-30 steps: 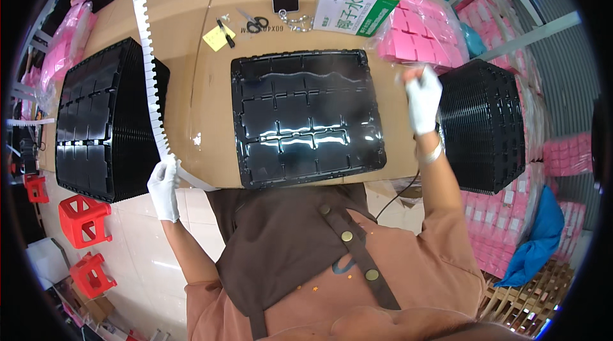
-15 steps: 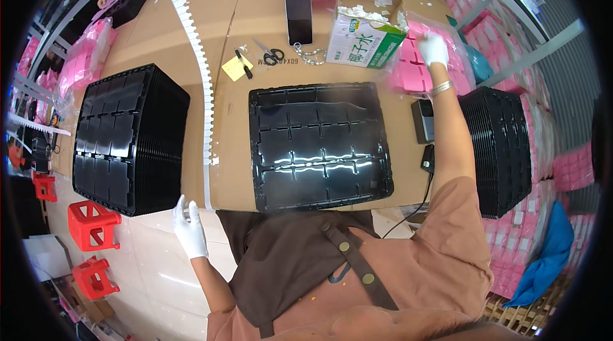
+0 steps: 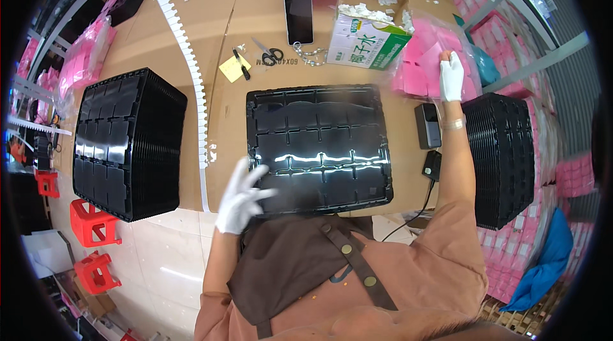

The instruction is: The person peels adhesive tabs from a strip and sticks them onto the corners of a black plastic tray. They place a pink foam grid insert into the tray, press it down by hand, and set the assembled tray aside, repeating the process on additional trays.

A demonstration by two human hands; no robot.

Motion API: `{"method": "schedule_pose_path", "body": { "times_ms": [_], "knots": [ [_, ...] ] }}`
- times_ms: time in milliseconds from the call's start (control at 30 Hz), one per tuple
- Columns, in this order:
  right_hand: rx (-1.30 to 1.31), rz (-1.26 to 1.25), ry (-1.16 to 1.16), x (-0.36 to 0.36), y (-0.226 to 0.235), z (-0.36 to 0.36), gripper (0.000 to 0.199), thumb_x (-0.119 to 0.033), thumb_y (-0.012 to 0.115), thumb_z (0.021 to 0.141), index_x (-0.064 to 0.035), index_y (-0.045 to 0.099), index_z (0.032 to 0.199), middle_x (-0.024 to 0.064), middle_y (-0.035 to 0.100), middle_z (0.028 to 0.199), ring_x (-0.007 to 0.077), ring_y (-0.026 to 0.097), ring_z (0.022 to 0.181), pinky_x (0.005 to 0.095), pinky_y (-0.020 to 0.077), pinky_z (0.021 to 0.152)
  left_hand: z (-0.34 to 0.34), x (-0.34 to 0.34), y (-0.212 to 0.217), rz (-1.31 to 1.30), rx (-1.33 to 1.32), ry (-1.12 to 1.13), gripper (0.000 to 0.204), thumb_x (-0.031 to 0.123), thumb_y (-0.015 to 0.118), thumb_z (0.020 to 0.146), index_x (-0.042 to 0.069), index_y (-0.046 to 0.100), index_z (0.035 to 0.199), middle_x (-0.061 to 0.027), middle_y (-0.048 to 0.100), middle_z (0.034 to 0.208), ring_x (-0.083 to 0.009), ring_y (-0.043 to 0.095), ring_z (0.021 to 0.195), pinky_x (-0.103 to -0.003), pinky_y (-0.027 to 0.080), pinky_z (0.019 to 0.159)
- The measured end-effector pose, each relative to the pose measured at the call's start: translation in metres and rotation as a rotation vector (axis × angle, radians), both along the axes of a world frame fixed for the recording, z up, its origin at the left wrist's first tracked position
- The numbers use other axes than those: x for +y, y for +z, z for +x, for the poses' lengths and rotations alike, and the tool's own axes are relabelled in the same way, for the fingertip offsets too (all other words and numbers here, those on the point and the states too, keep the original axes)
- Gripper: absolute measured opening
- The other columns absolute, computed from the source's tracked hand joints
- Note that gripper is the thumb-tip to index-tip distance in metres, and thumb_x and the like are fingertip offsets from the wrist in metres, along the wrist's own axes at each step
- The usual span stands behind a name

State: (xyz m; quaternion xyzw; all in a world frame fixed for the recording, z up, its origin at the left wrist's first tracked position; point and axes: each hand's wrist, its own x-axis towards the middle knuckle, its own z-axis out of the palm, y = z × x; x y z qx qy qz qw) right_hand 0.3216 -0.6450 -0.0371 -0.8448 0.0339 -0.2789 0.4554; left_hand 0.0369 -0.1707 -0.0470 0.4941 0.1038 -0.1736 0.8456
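A black plastic tray [image 3: 319,130] with moulded compartments lies flat on the cardboard-covered table in front of me. Over its near left corner is my left hand [image 3: 240,205], in a white glove, open with the fingers spread; whether it touches the tray I cannot tell. My right hand [image 3: 451,79], also gloved with bare fingertips, is closed at the pink stack on the right. Its fingers pinch the edge of a thin pink sheet [image 3: 430,55]. Beneath lies the pink stack [image 3: 412,79] in clear plastic wrap.
Tall stacks of black trays stand at left [image 3: 128,143] and right [image 3: 501,156]. Behind the tray are scissors [image 3: 271,55], a pen-like black tool [image 3: 242,66] on a yellow note, a phone [image 3: 299,18] and a carton [image 3: 367,34] of white scraps. A black device [image 3: 428,125] sits right of the tray.
My left hand has come in from the table's left front edge to the tray's near left corner. My right hand has drawn a little nearer and rightward, a pink sheet now at its fingers.
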Motion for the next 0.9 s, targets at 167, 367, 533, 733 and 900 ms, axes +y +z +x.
{"method": "schedule_pose_path", "body": {
  "times_ms": [167,367,533,733,900],
  "knots": [
    [0.195,-0.105,0.755,0.134,0.028,-0.129,0.013,-0.017,0.050,0.085,-0.0038,0.053,0.082,0.0058,0.049,0.075,0.0163,0.049,0.071,0.0307,0.0424,0.066,0.048,-0.082,-0.030,-0.555,0.301,-0.361,0.085,0.065,0.030,0.090,-0.003,0.026,0.142,-0.0175,0.041,0.138,-0.0286,0.039,0.129,-0.041,0.035,0.105],
    [0.733,0.293,0.886,0.202,-0.026,-0.215,0.020,-0.020,0.057,0.087,-0.0018,0.060,0.094,0.0080,0.060,0.090,0.0159,0.055,0.083,0.0304,0.0453,0.077,0.100,-0.086,-0.038,-0.205,0.203,0.044,0.033,0.021,0.059,0.090,-0.002,0.056,0.113,-0.0124,0.063,0.101,-0.0252,0.063,0.089,-0.035,0.051,0.082],
    [0.295,-0.163,0.508,0.159,-0.040,-0.232,0.020,-0.016,0.067,0.077,-0.0058,0.063,0.094,0.0119,0.063,0.091,0.0297,0.060,0.091,0.0370,0.0470,0.080,0.083,-0.042,-0.045,0.011,0.293,0.227,0.029,0.018,0.060,0.089,0.000,0.057,0.112,-0.0117,0.063,0.096,-0.0231,0.066,0.080,-0.034,0.056,0.069],
    [0.642,-0.600,0.255,0.109,-0.047,-0.214,0.042,-0.028,0.070,0.076,-0.0101,0.061,0.113,0.0156,0.057,0.103,0.0330,0.057,0.097,0.0423,0.0480,0.082,0.088,-0.051,-0.043,0.561,-0.120,0.070,0.039,0.022,0.061,0.089,0.006,0.054,0.124,-0.0080,0.064,0.095,-0.0133,0.064,0.074,-0.025,0.052,0.068],
    [0.699,-0.675,0.301,0.112,-0.046,-0.209,0.035,-0.031,0.072,0.074,-0.0075,0.064,0.099,0.0148,0.056,0.098,0.0318,0.059,0.094,0.0415,0.0477,0.080,0.085,-0.027,-0.065,1.061,-0.270,0.077,0.063,0.024,0.062,0.087,0.008,0.035,0.141,-0.0170,0.058,0.120,-0.0173,0.061,0.094,-0.029,0.050,0.078]
  ]
}}
